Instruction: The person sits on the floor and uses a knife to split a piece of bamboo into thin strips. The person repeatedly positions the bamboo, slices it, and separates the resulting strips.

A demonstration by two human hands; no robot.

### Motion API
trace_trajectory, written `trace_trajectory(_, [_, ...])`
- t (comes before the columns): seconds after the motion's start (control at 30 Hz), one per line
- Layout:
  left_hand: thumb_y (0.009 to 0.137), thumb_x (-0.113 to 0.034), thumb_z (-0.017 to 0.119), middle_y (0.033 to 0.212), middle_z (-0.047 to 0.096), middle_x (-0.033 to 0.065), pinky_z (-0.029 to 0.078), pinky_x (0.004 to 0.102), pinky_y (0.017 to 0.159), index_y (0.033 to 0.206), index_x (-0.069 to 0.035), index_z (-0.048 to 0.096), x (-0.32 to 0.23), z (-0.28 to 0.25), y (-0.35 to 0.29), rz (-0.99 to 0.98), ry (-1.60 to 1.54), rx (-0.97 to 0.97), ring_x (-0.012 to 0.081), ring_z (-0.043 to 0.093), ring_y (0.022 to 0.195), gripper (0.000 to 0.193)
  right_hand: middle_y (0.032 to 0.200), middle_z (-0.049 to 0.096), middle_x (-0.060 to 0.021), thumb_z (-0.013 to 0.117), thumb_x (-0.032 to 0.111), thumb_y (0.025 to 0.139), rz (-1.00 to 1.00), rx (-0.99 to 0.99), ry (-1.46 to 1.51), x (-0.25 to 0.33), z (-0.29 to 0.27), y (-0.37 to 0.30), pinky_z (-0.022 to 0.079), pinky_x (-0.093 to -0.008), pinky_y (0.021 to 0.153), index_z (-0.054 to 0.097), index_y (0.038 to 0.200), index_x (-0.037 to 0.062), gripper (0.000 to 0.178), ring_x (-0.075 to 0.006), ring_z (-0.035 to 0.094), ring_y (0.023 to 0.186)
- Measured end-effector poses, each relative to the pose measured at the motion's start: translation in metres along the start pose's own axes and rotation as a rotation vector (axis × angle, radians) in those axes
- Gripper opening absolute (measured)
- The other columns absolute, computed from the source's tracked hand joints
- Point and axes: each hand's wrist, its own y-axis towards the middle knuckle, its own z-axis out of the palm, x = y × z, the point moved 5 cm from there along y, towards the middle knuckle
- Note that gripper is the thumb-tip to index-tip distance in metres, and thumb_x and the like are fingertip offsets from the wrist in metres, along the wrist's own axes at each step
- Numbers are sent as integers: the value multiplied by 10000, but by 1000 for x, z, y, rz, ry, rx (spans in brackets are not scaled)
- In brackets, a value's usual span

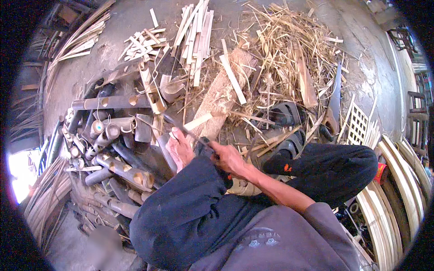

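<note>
My right hand (226, 158) is closed round the handle of a knife, just beyond my bent left leg. The narrow dark blade (174, 121) slants away to the upper left. Close to it lies a short pale bamboo strip (199, 121), near the lower end of a rough wooden block (226, 86). Beside the blade is what looks like my bare left foot (179, 149), toes pointing away. My left hand and forearm do not show; my leg and body may hide them.
Cut bamboo tubes (126, 169) are heaped on the left. Ahead lie pale slats (196, 36) and a pile of shavings (294, 45). A curved saw-like blade (334, 99), dark sandals (287, 113) and a woven lattice (358, 124) are right of the block. Long strips (384, 217) lie lower right.
</note>
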Motion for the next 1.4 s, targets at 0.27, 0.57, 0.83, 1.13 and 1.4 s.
trace_trajectory(0.27, [997,-289,361,775,661,253,495,443,661,882,117,630,-30,-2,-2,-122,-155,-99,417,641,737,500,771,617,-253,592,170,811,61,-3,-59,-26,-9,6,470,-502,639,559,1064,65,276,-446,615,745])
trace_trajectory(0.57, [996,-311,358,820,665,265,462,460,695,888,115,621,-33,1,4,-141,-280,-50,420,634,765,512,836,649,-234,597,249,843,215,-34,-164,-56,-25,15,503,-543,700,563,1087,74,302,-449,629,791])
trace_trajectory(0.83, [996,-372,343,951,605,303,388,520,773,1009,86,587,-10,-6,5,-65,-15,107,458,542,893,519,777,623,-238,633,148,791,-55,148,-19,52,-19,9,480,-514,652,538,1082,88,312,-433,612,745])
trace_trajectory(1.13, [996,-268,378,773,594,283,404,488,625,870,72,578,22,-4,10,112,30,-72,463,556,739,414,777,652,-188,628,248,834,-24,-21,-324,-25,-10,20,512,-535,618,519,1090,129,302,-416,640,736])
trace_trajectory(1.4, [984,-230,408,899,647,211,482,406,734,1189,62,505,28,12,4,-176,-154,132,354,629,850,369,875,652,-235,594,214,821,132,-129,-338,-75,-25,5,521,-522,713,584,1026,56,260,-411,646,823])
